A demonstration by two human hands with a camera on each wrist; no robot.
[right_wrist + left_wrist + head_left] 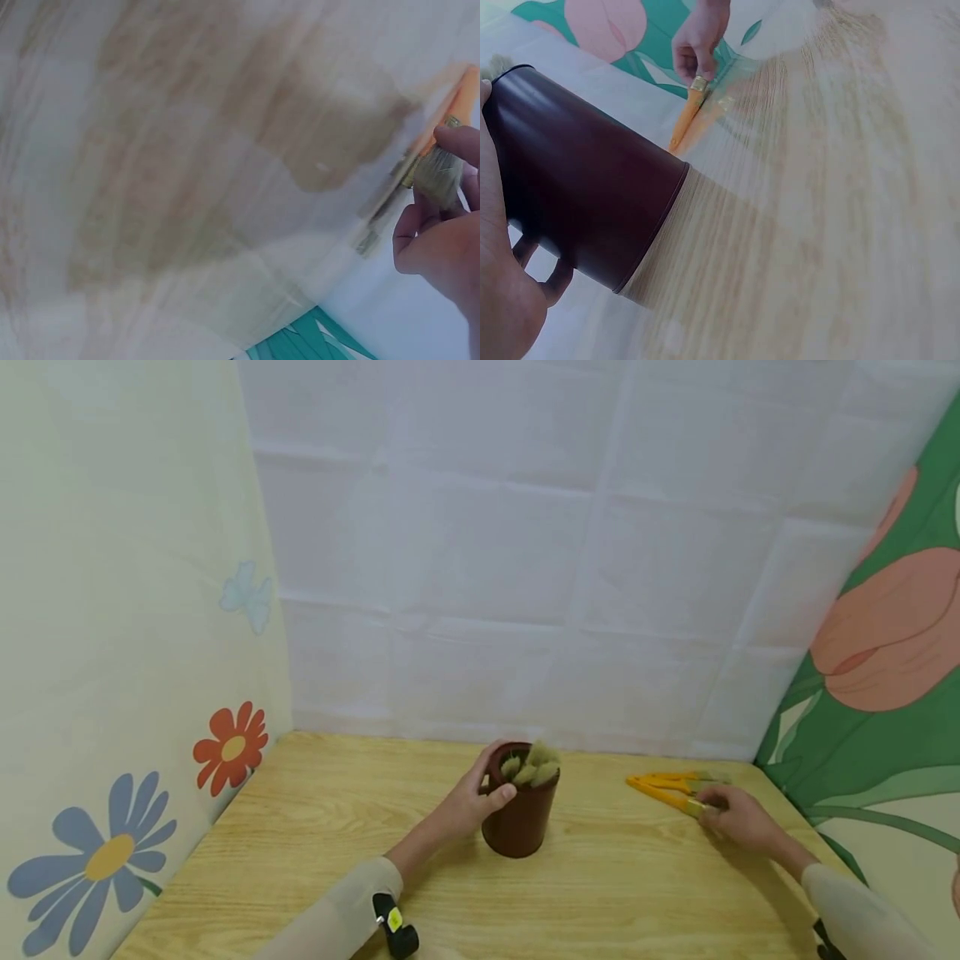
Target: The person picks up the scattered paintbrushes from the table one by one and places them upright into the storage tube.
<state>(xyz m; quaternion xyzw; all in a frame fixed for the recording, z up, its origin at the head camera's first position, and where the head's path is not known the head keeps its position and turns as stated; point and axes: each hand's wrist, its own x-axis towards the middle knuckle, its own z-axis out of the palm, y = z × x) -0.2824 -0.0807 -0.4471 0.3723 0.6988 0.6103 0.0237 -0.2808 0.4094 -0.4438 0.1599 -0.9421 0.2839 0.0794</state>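
My left hand (pixel 461 810) grips a dark brown cylindrical cup (pixel 517 822) from its left side, thumb near the rim. Several pale bristle heads (pixel 542 764) poke out of the cup's mouth. In the left wrist view the cup's smooth wall (pixel 577 172) fills the left side, with fingers behind it. Over at the right of the table, my right hand (pixel 738 820) pinches a paintbrush (pixel 663 796) with an orange handle near its metal band. Its bristles (pixel 439 178) show between thumb and fingers in the right wrist view. Beside it lies another orange-handled paintbrush (pixel 675 777), bristles pointing right.
The wood-grain table (pixel 322 827) carries the cup and brushes. A white sheet (pixel 465 568) hangs along the back edge. Flower-printed cloths stand at both sides, a cream one (pixel 135 635) on the left and a green one (pixel 900 743) on the right.
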